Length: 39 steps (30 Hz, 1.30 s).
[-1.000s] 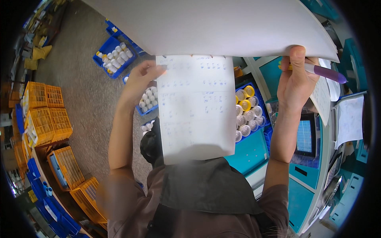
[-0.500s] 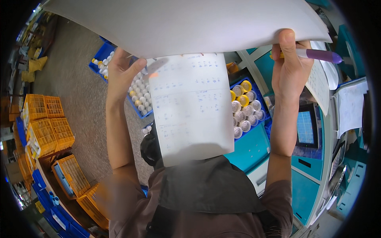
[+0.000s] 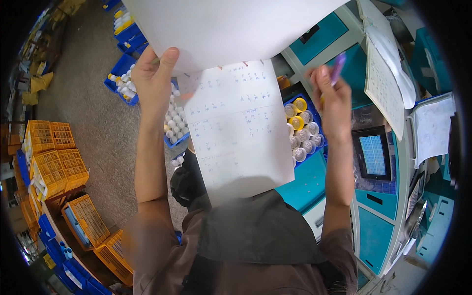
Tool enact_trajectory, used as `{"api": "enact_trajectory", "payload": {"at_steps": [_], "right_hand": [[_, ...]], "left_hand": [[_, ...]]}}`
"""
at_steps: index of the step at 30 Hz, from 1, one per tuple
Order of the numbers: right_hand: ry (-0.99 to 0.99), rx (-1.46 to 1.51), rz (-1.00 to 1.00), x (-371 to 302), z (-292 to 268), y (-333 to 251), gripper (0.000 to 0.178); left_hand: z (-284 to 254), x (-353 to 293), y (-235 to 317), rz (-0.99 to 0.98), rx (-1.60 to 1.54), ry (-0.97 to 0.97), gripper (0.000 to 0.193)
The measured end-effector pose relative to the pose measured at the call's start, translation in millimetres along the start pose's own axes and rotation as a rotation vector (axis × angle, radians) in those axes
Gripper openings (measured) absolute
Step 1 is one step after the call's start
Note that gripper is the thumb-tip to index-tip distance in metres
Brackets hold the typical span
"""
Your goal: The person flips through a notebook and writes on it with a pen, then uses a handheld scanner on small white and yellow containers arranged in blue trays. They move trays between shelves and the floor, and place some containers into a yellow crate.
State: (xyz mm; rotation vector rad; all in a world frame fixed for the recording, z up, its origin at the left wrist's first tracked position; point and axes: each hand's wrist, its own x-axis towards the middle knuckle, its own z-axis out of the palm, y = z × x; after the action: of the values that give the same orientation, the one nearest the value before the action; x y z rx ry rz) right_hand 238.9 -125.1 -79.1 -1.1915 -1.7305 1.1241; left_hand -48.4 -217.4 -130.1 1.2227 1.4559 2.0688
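Observation:
An open notebook [image 3: 236, 147] with handwritten marks on its lower page is held up in front of me, its blank upper page [image 3: 231, 29] raised. My left hand [image 3: 153, 71] grips the left edge near the fold, thumb on the page and fingers behind. Off the paper to the right, my right hand [image 3: 330, 93] is closed around a purple marker pen [image 3: 338, 68], slightly smeared by motion. Below the right hand, beside the notebook, a blue crate [image 3: 314, 156] holds white and yellow round containers [image 3: 296, 122].
On the left stand stacked orange crates [image 3: 46, 169] and blue bins [image 3: 81, 275]. More blue crates [image 3: 117, 66] with white and yellow pieces sit on the floor beyond my left hand. At right are a teal machine [image 3: 376, 236], a screen [image 3: 373, 155] and hanging papers [image 3: 432, 128].
My right hand has let go of the notebook's upper page and moved left and down, still with the marker pen. The raised page has shifted left; my left hand keeps its grip.

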Motion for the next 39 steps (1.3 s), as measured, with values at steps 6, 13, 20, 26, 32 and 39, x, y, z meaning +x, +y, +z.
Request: {"api": "enact_trajectory", "payload": {"at_steps": [6,13,20,26,32,39], "right_hand": [[-0.107,0.168,-0.26,-28.8,26.1,33.2,0.055],[-0.134,0.083,-0.426,-33.2,74.1,40.3,0.025],[-0.193,0.016,-0.393,-31.7,85.6,40.3,0.025],[-0.107,-0.053,-0.586,-26.8,103.4,40.3,0.027],[-0.082,-0.166,-0.753,-31.8,107.4,45.5,0.027],[-0.047,-0.262,-0.765,-32.5,112.4,52.8,0.029]], "left_hand": [[3.5,-4.7,1.3,0.018,0.018,0.018,0.034],[17.1,-0.6,13.0,-0.029,0.021,0.004,0.033],[19.3,5.1,16.7,-0.062,0.086,0.041,0.036],[25.9,-0.5,18.4,-0.087,0.091,0.114,0.037],[25.6,-0.1,19.7,-0.107,0.123,0.13,0.035],[24.8,-3.4,16.5,-0.034,0.132,0.079,0.033]]}}
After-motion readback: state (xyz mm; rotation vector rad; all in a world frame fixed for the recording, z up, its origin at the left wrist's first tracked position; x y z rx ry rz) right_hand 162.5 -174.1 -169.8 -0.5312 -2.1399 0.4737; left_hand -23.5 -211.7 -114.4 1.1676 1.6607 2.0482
